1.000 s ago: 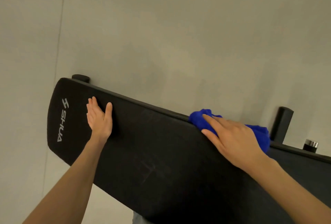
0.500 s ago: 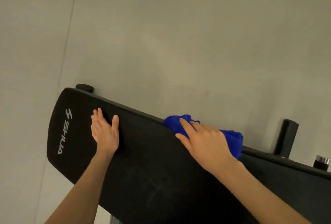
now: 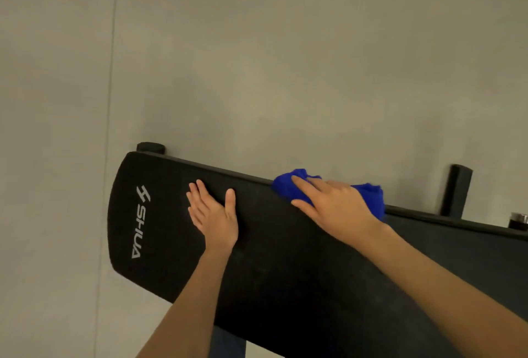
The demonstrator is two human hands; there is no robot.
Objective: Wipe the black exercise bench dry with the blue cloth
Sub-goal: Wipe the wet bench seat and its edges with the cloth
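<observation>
Under the fingers of the right hand lies the cloth, bunched on the far long edge of the bench about midway along the part in view. Those fingers lie nearly straight over the blue folds and press down rather than clutch; the thumb reaches past the cloth onto the bare black pad. Blue shows ahead of the fingertips and again behind the knuckles, where the cloth hangs over the pad's rim. Whether the outer fingers curl over the edge cannot be told. The left fingers lie flat and close together on the pad, thumb spread to the side, so the left hand holds nothing and rests palm down. It lies well apart from the cloth, nearer the rounded end, just beside the white logo printed there. Both bare forearms run back to the lower edge of the view. The bench slants across the view, its rounded end at the left. Beyond its far edge a foot shows near that end, and a post stands to the right, with a metal-capped dark object beside it. Plain grey surface fills the rest, crossed by a thin seam at the left.
</observation>
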